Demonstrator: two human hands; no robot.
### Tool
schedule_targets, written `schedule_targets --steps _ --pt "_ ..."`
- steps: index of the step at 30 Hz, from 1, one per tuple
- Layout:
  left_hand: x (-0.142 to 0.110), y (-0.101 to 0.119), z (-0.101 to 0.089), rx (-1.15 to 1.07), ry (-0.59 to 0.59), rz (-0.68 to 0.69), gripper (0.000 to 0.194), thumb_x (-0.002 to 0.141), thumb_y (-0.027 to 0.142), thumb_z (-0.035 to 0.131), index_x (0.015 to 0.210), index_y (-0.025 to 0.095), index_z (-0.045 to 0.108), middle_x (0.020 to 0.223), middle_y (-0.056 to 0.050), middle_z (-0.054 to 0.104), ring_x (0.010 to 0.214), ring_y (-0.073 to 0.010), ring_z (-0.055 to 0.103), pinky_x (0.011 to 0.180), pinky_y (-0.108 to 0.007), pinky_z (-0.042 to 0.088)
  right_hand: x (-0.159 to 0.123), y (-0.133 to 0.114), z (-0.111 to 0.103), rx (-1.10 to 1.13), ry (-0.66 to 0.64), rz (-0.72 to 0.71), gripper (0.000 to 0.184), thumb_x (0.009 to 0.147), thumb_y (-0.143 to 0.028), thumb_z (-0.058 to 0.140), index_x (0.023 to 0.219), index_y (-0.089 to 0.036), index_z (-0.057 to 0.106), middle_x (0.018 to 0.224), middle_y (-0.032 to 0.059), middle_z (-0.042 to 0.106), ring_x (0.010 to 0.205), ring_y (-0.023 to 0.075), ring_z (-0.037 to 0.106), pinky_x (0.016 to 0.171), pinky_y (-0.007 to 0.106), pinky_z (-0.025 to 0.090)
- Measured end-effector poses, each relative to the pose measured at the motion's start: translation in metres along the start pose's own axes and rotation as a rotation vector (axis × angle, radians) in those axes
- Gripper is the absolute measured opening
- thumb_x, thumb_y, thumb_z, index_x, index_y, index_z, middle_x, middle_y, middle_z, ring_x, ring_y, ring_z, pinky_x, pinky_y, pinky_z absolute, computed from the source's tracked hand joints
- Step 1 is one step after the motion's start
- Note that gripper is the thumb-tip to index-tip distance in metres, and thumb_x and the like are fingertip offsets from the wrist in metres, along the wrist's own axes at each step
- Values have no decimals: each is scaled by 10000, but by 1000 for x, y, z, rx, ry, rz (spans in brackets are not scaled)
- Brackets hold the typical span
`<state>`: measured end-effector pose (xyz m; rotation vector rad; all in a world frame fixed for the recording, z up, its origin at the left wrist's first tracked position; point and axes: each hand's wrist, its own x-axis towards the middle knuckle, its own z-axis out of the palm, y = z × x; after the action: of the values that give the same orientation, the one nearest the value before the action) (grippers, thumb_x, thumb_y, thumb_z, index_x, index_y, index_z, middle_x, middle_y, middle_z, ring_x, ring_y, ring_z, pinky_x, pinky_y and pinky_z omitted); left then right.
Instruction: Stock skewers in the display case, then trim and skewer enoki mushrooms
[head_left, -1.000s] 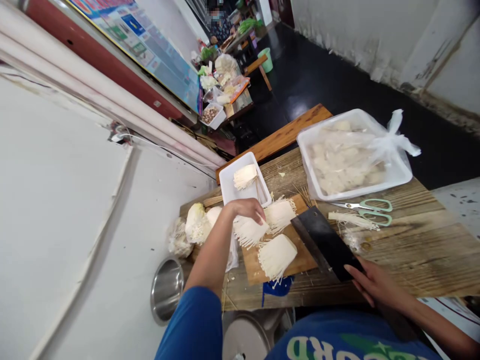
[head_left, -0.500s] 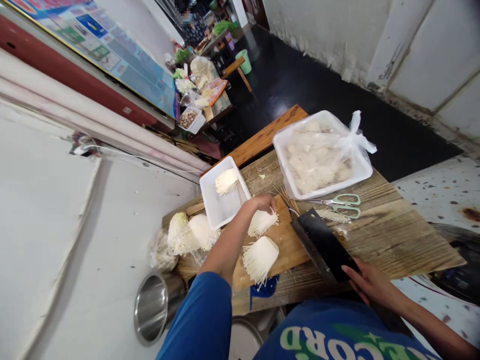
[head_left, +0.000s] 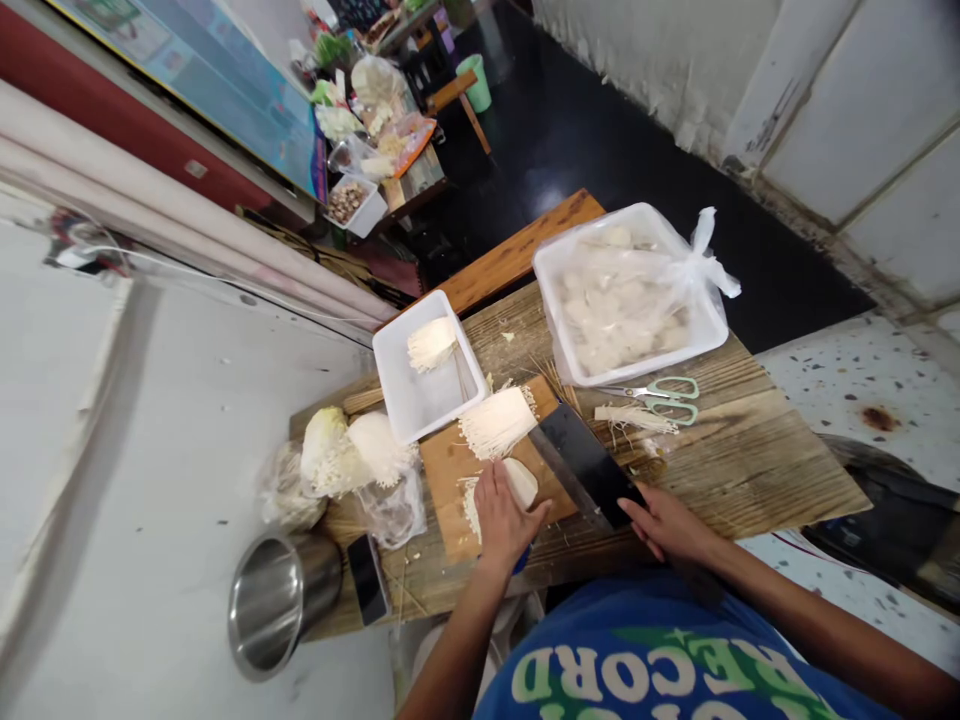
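Note:
My right hand (head_left: 664, 522) is closed round the handle of a black-bladed cleaver (head_left: 581, 455), whose blade reaches over the right edge of the wooden cutting board (head_left: 444, 468). Flat over a bundle of enoki mushrooms (head_left: 523, 482) on the board lies my left hand (head_left: 502, 515), fingers stretched out and thumb spread, covering part of the bundle. Just beyond it, a second enoki bundle (head_left: 496, 422) lies near the cleaver's tip. Further back, a white plastic tub (head_left: 412, 400) holds a piece of enoki (head_left: 432, 345) and some thin sticks.
At the right, a bagged white tray (head_left: 634, 300) stands behind green-handled scissors (head_left: 667, 398) and enoki scraps (head_left: 634, 415). To the left are more enoki bundles (head_left: 381, 448), a phone (head_left: 368, 578) and a steel pot (head_left: 270, 610). Another table with produce stands beyond.
My left hand has drawn back from the far enoki bundle to the nearer one. The far bundle now lies turned, its caps spread. The view has shifted slightly.

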<state>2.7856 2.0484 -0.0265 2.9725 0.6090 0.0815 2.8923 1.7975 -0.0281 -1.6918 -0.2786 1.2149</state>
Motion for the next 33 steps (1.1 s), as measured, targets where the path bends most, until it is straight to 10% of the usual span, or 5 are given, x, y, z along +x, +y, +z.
schedule_targets --steps 10,16,33 --pt "3 -11 6 -109 -130 -31 831 695 380 650 1398 74 327 1319 -246 479 1273 -406 404 1115 -574 253 20 -3 30 -1 -75 18 322 856 -555 354 833 -233 351 477 -89 484 301 96 457 320 199 313" --pt "-2 -19 9 -190 -115 158 797 864 344 488 1518 136 82 1531 -186 308 1438 -300 241 1189 -559 146 19 5 36 97 -113 66 394 811 -629 371 834 -237 332 472 -106 477 282 86 435 297 189 286" --pt "-7 -11 35 -16 11 168 686 968 254 331 1526 107 -40 1562 -197 236 1466 -267 146 1179 -510 247 15 16 43 171 -129 99 419 805 -651 389 824 -237 325 455 -110 467 282 83 421 305 193 267"
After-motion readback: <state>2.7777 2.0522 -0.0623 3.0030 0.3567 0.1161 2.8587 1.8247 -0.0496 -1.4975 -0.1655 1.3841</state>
